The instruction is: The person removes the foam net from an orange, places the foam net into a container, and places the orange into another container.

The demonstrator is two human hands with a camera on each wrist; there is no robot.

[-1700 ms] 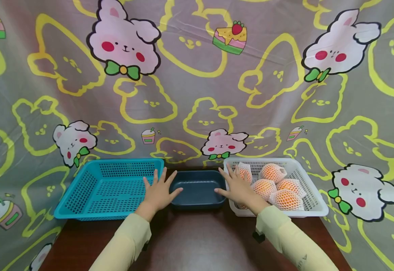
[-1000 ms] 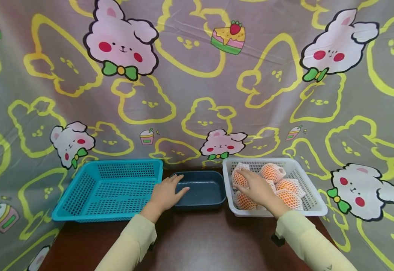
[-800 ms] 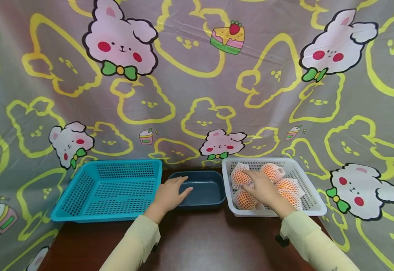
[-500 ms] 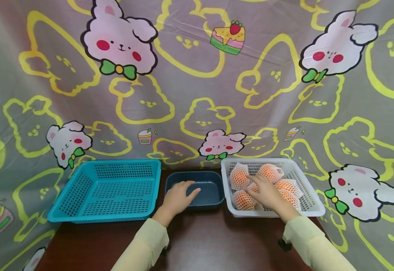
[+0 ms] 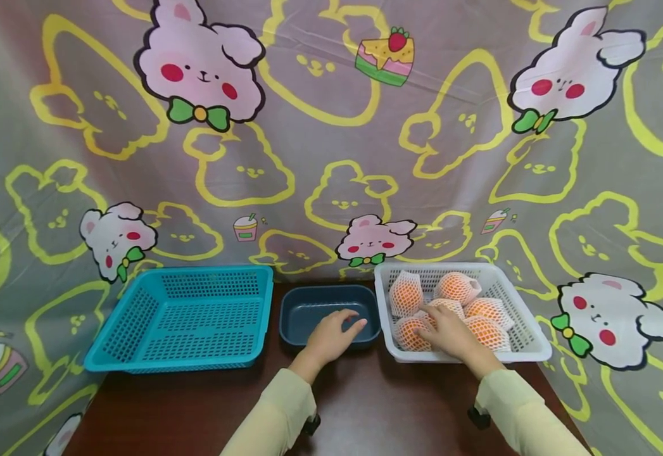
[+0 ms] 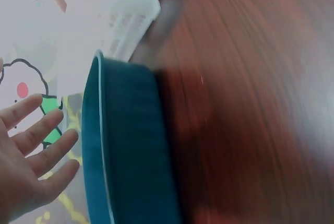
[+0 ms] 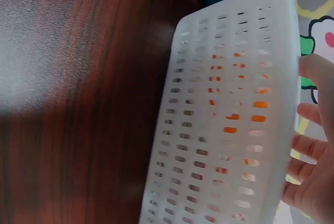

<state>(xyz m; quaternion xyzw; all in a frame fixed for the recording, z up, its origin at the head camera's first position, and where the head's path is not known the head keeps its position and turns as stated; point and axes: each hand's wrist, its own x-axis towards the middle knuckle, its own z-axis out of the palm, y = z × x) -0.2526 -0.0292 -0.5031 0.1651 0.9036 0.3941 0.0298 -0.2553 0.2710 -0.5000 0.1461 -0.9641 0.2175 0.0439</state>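
Observation:
My left hand (image 5: 331, 335) hovers above the front right of a dark blue oblong tray (image 5: 303, 310), its fingers relaxed and holding nothing. In the left wrist view the fingers of that hand (image 6: 36, 161) spread beyond the tray's wall (image 6: 135, 140). Over the front left of a white perforated basket (image 5: 527, 323) is my right hand (image 5: 451, 332), loosely bent. Its fingertips are at or just above an orange fruit in a white foam net (image 5: 410, 334); contact is unclear. Several more such fruits, one of them at the back left (image 5: 406, 294), lie around it. The right wrist view shows the basket's wall (image 7: 209, 130) hiding most of the fruit.
A teal perforated basket (image 5: 206, 326) stands to the left of the tray, with nothing seen inside. All three containers sit on a dark brown wooden table (image 5: 359, 405). Behind them hangs a grey cartoon-printed cloth (image 5: 337, 145).
My left hand has moved right, from the teal basket's edge across the tray. The right hand moved right into the white basket, then shifted towards its front. The fruits stay in place.

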